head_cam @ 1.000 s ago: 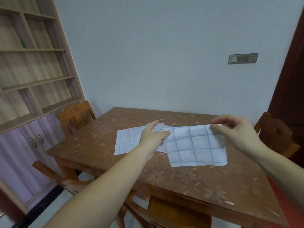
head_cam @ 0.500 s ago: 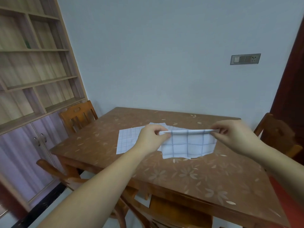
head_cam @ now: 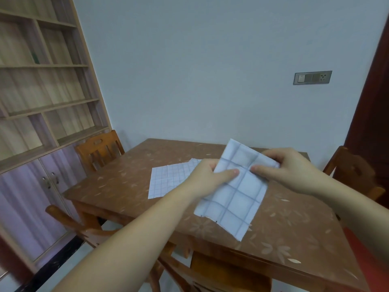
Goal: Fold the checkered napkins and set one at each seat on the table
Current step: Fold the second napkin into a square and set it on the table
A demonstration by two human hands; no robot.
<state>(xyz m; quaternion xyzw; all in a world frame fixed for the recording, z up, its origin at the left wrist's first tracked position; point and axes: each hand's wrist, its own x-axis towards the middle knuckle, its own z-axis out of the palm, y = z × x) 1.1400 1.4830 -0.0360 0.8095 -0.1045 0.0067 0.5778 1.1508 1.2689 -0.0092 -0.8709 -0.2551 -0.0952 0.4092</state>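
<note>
A checkered napkin (head_cam: 235, 199) with wide blue squares is folded into a long strip and held tilted above the brown table (head_cam: 130, 186). My left hand (head_cam: 207, 178) pinches its middle from the left, thumb on top. My right hand (head_cam: 288, 167) pinches it from the right, near the upper end. The lower end of the napkin hangs over the tabletop near the front edge. A second checkered napkin (head_cam: 168, 178) with a finer grid lies flat on the table to the left, partly hidden behind my left hand.
Wooden chairs stand at the left side (head_cam: 99, 150), at the right side (head_cam: 353, 171) and at the front (head_cam: 210, 277) of the table. A shelf unit with cabinet doors (head_cam: 37, 114) fills the left wall. A dark door (head_cam: 372, 106) is at the right.
The napkin was folded in half along its length, lifted off the table and turned from lying crosswise to a steep diagonal. Both hands moved closer together on it.
</note>
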